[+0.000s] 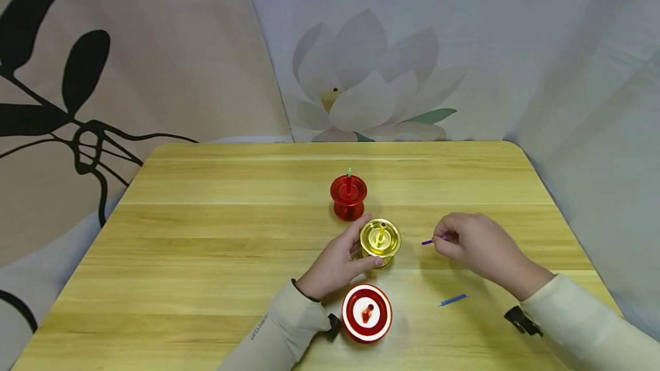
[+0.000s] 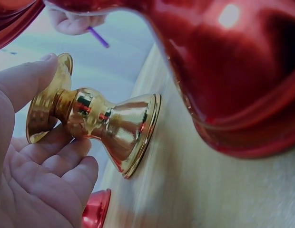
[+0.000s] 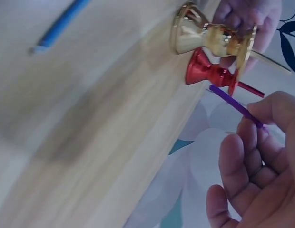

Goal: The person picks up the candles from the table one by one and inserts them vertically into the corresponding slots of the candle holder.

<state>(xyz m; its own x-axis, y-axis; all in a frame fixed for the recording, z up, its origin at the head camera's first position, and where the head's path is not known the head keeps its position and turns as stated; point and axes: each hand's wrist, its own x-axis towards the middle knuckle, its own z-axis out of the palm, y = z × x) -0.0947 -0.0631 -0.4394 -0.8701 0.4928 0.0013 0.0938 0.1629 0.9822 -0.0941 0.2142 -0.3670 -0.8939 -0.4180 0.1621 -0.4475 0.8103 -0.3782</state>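
Observation:
A gold candle holder (image 1: 372, 241) with a round dish and a narrow upright tube stands at mid-table. My left hand (image 1: 334, 261) holds it from the left, thumb and fingers round the dish, as the left wrist view shows. Off to its right, my right hand (image 1: 482, 251) pinches a thin purple candle (image 3: 228, 99) between thumb and forefinger. The candle's free end points toward the gold holder and is apart from it. In the head view, the fingers hide most of the purple candle. No candle shows in the gold holder's tube.
Behind the gold holder stands a red candle holder (image 1: 348, 210) with a small green candle (image 1: 349, 172) on top. Another red holder (image 1: 346, 315), brightly lit inside, stands in front beside my left wrist. A blue candle (image 1: 454, 300) lies on the wooden table (image 1: 216, 233) below my right hand.

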